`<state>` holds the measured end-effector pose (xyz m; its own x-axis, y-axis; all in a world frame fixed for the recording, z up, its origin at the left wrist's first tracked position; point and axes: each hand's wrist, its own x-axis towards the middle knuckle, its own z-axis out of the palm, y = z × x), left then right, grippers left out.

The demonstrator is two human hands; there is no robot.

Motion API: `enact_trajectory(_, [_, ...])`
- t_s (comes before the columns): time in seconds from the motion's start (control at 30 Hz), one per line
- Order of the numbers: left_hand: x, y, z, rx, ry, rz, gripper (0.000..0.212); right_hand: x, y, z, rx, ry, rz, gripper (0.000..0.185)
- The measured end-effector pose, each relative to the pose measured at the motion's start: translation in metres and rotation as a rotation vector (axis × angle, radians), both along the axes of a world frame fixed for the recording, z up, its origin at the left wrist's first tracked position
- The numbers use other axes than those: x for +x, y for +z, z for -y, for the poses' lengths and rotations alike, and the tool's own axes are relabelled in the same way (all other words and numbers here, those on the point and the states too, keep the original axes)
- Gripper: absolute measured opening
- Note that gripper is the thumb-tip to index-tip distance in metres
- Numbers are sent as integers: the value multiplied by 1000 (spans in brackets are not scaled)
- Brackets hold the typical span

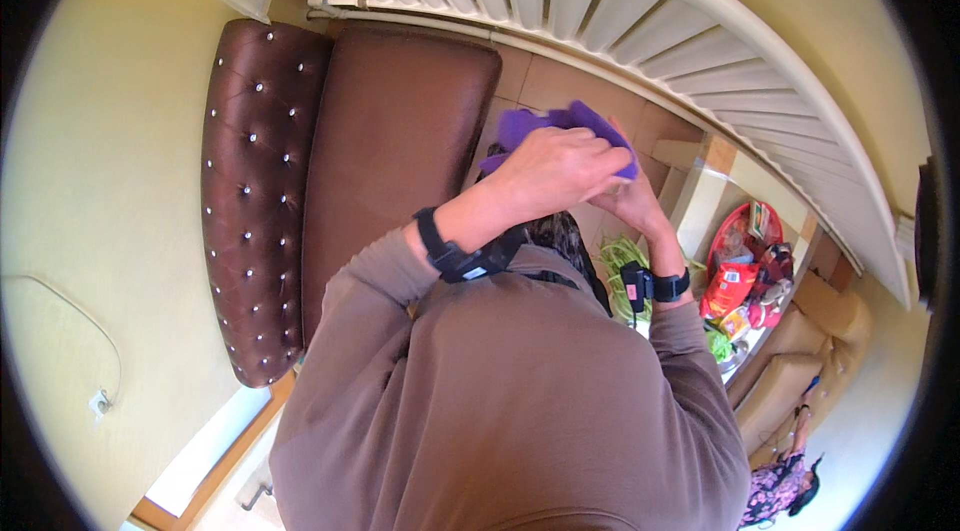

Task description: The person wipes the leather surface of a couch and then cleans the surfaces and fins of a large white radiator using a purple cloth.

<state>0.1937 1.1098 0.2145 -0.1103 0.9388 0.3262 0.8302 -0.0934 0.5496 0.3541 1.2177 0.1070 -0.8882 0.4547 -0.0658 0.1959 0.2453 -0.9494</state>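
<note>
A folded purple cloth point(589, 122) is held up in front of me, above the tiled floor and beside the brown sofa. My left hand point(566, 167) closes on its near edge, with the back of the hand towards the camera. Close behind, my right hand point(634, 197) holds the cloth from the other side; the left hand and the cloth hide part of its fingers. Black straps with small devices sit on both wrists. Dark hair hangs below the hands.
A brown padded sofa point(397, 126) stands at left. A white radiator point(637, 28) curves across the top. At right, a red basket point(716, 235) with packets sits on a low table, long green vegetables point(619, 261) beside it. Another person point(784, 482) is by a tan sofa point(780, 381).
</note>
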Motion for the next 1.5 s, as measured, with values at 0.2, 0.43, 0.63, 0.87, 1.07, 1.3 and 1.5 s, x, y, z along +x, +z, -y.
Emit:
enact_trajectory(0.2, [-20,-11,-54,66,-166,-74,20,12,-19,-12,-55,-228,406,45])
enact_trajectory(0.43, [-40,-48,-102,54,-328,-97,26,53,-59,-28,-53,-806,340,32])
enact_trajectory(0.63, [-13,-89,-121,-323,-454,158,38,23,-13,-29,-863,-1354,-205,37])
enact_trajectory(0.87, [56,-128,-135,-1064,-164,1226,78,43,-36,-5,-928,-1337,-993,44])
enact_trajectory(1.07, [71,-169,-155,-1274,-238,1762,79,34,-56,25,-1300,-1082,-1430,44])
enact_trajectory(1.3, [73,-194,-176,-1415,-74,1729,67,48,-101,31,-1250,-1312,-1331,41])
enact_trajectory(1.5, [60,-233,-206,-1546,-43,1522,60,54,-136,39,-1144,-1575,-902,46])
